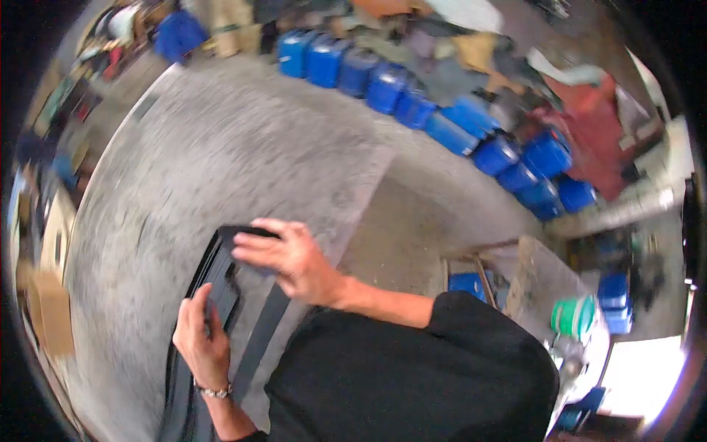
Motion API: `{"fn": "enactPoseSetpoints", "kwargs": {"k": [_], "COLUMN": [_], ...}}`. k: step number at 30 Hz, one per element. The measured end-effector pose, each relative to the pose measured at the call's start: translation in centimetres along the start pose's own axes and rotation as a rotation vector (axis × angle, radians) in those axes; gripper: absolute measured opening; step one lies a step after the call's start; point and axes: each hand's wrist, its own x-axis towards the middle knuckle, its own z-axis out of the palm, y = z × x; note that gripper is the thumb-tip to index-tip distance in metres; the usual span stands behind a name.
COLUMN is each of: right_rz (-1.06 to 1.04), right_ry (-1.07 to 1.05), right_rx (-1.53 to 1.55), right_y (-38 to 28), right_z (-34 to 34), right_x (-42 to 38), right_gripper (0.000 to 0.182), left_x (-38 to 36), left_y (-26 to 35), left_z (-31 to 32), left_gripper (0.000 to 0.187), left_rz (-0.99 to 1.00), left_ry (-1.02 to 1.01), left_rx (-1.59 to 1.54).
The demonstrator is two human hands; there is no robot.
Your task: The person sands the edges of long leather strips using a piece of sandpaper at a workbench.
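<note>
A bundle of long, flat black strips [179, 368], which look like leather or a similar sheet material, lies over a grey worktable [147, 184]. Its upper end bends over, and a single strip [264, 331] runs back down on the right. My left hand [200, 339], with a metal band at the wrist, curls its fingers and thumb around the left part of the bundle. At the bent end, my right hand [287, 258] reaches across, fingers over the strips; motion blur softens it. Part of the bend is hidden beneath that hand.
Several blue plastic drums [387, 88] line the floor beyond the table. Behind them lie piled hides or sheets, one dark red [589, 125]. A cardboard box [50, 313] stands at far left. A green and white bucket [573, 317] is at right.
</note>
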Motion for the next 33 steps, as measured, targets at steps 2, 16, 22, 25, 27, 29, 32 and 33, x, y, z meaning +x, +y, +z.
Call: {"fn": "enactPoseSetpoints", "kwargs": {"k": [2, 16, 22, 25, 27, 29, 32, 33], "right_rz": [0.019, 0.456, 0.298, 0.211, 0.21, 0.2, 0.154, 0.128], "right_ry": [0.067, 0.072, -0.11, -0.171, -0.212, -0.271, -0.373, -0.406], "right_rx": [-0.006, 0.106, 0.113, 0.118, 0.189, 0.213, 0.222, 0.226], "right_y": [0.2, 5.4, 9.4, 5.2, 5.7, 5.4, 5.0, 4.6], "right_z": [0.2, -2.4, 0.3, 1.6, 2.8, 4.2, 6.5, 7.2], "right_x": [-1.1, -4.8, 0.6, 3.6, 4.2, 4.6, 4.6, 4.5], "right_gripper": [0.075, 0.038, 0.039, 0.04, 0.041, 0.04, 0.038, 0.037], "left_x": [1.3, 1.5, -1.1, -5.7, -9.7, -14.1, -19.9, -22.0], "left_y": [0.7, -1.3, -0.8, 2.8, 2.7, 7.5, 12.1, 12.9], "left_z": [1.4, -3.0, -16.7, -23.2, -26.1, -28.0, -29.5, -29.7], "left_gripper": [0.045, 0.029, 0.019, 0.021, 0.027, 0.035, 0.049, 0.05], "left_rz": [0.015, -0.009, -0.121, -0.281, -0.041, -0.321, -0.416, -0.377], "left_ry": [0.029, 0.376, 0.823, 0.893, 1.024, 1.203, 1.398, 1.418], "left_rx": [-0.127, -0.138, -0.032, 0.134, 0.185, 0.296, 0.3, 0.253]}}
